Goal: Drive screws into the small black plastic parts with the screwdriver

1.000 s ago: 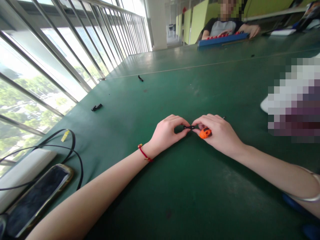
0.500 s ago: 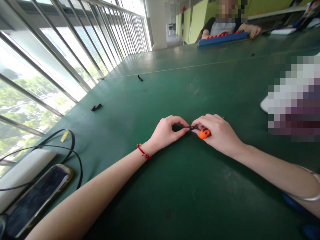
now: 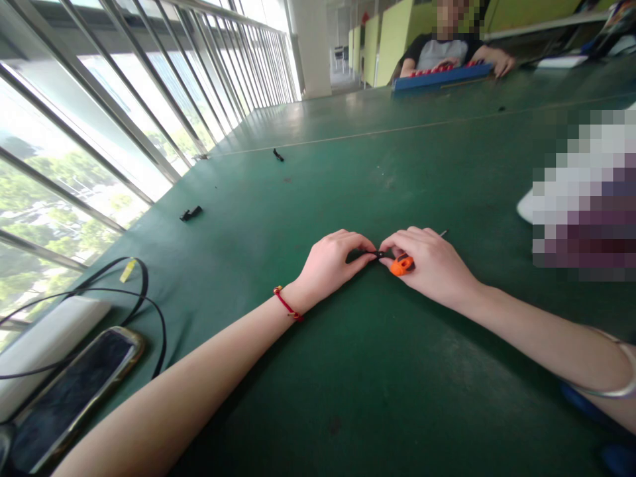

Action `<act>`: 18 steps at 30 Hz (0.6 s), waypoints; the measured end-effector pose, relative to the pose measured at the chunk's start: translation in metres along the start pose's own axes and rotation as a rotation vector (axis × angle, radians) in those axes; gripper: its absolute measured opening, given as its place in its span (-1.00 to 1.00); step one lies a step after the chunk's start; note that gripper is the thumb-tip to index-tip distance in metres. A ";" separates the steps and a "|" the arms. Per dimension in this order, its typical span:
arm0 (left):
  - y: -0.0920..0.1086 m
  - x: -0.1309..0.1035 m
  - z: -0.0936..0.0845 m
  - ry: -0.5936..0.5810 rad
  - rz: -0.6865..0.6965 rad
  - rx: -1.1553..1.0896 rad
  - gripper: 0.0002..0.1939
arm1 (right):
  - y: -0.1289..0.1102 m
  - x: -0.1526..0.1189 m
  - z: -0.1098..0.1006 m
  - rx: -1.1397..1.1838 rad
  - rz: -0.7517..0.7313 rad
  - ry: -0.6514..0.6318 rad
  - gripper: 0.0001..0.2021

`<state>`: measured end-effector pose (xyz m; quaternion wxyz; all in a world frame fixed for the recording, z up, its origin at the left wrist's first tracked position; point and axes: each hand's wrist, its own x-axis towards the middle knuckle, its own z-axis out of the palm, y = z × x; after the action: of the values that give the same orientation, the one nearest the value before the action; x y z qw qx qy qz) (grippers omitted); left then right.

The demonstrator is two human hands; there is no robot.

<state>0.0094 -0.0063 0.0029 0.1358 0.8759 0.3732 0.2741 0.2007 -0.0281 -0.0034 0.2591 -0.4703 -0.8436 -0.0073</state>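
Note:
Between thumb and index finger, my left hand pinches one end of a small black part above the green table. The fingertips of my right hand pinch the same part from the right. An orange-handled screwdriver is also tucked in my right hand; its handle end points left and its metal shaft sticks out behind the knuckles. My two hands nearly touch at the fingertips.
Two black pieces lie on the table's left side. At the lower left are a phone, a white box and a black cable. Across the table, a person sits behind a blue tray.
The screwdriver handle has shifted slightly left and up within my right hand. The black part has turned a little between my fingertips.

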 end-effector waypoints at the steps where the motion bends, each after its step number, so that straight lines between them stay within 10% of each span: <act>1: 0.000 0.000 0.000 -0.005 -0.003 0.016 -0.87 | 0.000 0.000 0.000 -0.004 0.004 -0.006 -0.97; 18: 0.001 0.000 0.000 0.048 0.075 0.059 -0.86 | 0.002 -0.001 -0.001 0.057 -0.043 0.089 -0.97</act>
<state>0.0094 -0.0069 0.0035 0.0906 0.8861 0.3511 0.2887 0.2028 -0.0278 -0.0032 0.3094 -0.4439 -0.8409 -0.0098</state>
